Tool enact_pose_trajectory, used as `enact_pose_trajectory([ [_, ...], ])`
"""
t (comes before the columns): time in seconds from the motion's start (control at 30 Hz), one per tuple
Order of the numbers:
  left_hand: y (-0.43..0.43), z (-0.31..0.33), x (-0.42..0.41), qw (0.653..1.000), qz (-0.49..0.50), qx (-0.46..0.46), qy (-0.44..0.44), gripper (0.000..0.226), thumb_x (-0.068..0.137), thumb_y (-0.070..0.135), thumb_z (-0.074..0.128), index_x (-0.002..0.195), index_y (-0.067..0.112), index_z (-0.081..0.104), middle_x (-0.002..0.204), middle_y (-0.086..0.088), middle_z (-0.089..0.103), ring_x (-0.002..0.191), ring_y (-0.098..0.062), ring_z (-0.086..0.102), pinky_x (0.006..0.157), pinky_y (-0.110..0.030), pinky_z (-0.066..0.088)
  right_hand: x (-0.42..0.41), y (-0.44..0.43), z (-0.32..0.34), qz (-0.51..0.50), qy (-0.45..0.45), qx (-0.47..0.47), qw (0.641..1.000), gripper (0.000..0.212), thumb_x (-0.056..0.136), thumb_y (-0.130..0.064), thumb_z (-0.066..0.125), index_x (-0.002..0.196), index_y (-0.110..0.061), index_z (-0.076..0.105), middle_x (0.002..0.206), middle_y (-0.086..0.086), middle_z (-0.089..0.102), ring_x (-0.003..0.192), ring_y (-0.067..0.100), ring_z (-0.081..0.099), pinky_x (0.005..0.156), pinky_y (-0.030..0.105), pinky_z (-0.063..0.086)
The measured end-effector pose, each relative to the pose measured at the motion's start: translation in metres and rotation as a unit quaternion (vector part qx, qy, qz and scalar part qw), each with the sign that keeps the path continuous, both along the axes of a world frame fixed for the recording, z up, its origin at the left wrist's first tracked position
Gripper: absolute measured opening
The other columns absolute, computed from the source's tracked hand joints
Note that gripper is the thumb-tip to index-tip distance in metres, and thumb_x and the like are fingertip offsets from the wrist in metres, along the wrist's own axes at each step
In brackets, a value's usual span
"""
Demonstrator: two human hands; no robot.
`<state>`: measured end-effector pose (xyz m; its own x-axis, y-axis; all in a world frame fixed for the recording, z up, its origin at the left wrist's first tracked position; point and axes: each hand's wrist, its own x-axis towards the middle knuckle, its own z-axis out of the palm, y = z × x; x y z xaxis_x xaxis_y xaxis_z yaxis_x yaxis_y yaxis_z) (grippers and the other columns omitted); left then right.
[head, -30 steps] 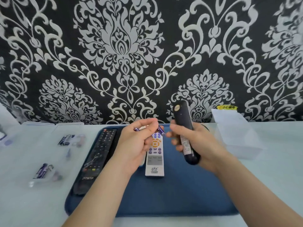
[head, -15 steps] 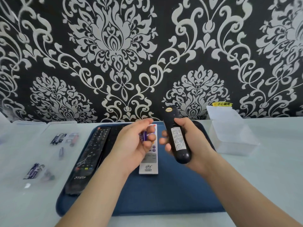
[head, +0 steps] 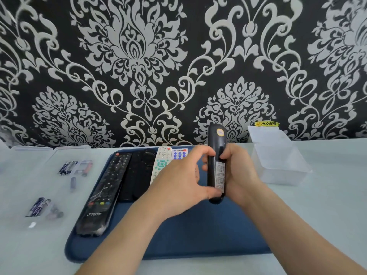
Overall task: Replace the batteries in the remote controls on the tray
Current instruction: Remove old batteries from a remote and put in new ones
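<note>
Left hand [head: 178, 185] had shifted onto the black remote [head: 214, 149] above the tray [head: 198, 235] — thumb low, fingers high; right hand [head: 240, 171] clasped it. Its back probably needed square, steady pressure.

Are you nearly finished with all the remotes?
Not nearly, I think. Done: I cannot tell that any remote is finished. In hand: the right hand grips the black remote, label side towards us, and the left hand pinches it too. Left: the THTF remote, a second black remote, a green-button remote and a blue-button remote lie on the tray, and batteries sit in the clear box.
</note>
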<state>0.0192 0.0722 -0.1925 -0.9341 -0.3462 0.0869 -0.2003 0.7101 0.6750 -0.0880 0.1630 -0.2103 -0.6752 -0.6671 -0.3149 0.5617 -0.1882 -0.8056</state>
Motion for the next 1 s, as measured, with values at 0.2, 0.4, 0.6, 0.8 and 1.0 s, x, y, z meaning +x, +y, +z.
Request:
enact_pose_trajectory([
  [0.2,0.006,-0.001,0.0,0.992,-0.016,-0.122,0.013,0.073,0.079,0.036,0.073,0.128,0.059,0.023,0.058,0.015,0.047,0.061,-0.011,0.042,0.064,-0.03,0.04,-0.002,0.004,0.003,0.013,0.037,0.002,0.999,0.02,0.063,-0.003,0.031,0.053,-0.01,0.048,0.052,0.004,0.048,0.048,0.019,0.052,0.058,0.034,0.037],
  [0.4,0.006,-0.015,-0.008,0.994,0.013,0.0,0.113,0.028,0.082,0.033,0.07,0.101,0.047,0.053,0.055,0.011,0.045,0.051,-0.006,0.041,0.058,-0.03,0.043,-0.001,0.003,0.006,0.12,0.025,-0.04,0.992,0.013,0.063,-0.007,0.034,0.064,-0.008,0.047,0.063,0.011,0.047,0.054,0.026,0.05,0.057,0.031,0.042],
  [0.6,-0.015,0.004,-0.001,0.972,-0.006,0.211,0.102,0.004,0.085,0.017,0.069,0.081,0.019,0.07,0.059,-0.004,0.043,0.052,-0.011,0.035,0.052,-0.017,0.034,-0.014,0.001,0.001,0.106,0.005,-0.027,0.994,0.018,0.085,-0.026,0.041,0.09,-0.011,0.049,0.078,0.011,0.057,0.071,0.026,0.057,0.078,0.04,0.044],
  [0.8,-0.016,-0.003,0.006,0.988,-0.087,0.096,-0.082,0.005,0.082,0.028,0.073,0.085,0.025,0.075,0.05,0.01,0.047,0.047,-0.005,0.039,0.052,-0.018,0.036,-0.023,0.001,-0.001,0.058,-0.014,-0.007,0.998,0.027,0.092,-0.026,0.04,0.105,-0.006,0.052,0.083,0.014,0.06,0.073,0.027,0.061,0.075,0.036,0.048],
  [1.0,-0.012,0.001,-0.001,0.985,0.044,0.154,0.069,0.024,0.094,0.022,0.054,0.076,0.024,0.068,0.051,0.01,0.043,0.046,-0.007,0.033,0.044,-0.014,0.03,-0.02,0.003,-0.001,0.072,-0.004,-0.011,0.997,0.011,0.089,-0.013,0.038,0.093,-0.007,0.046,0.084,0.013,0.052,0.083,0.03,0.06,0.077,0.038,0.047],
])
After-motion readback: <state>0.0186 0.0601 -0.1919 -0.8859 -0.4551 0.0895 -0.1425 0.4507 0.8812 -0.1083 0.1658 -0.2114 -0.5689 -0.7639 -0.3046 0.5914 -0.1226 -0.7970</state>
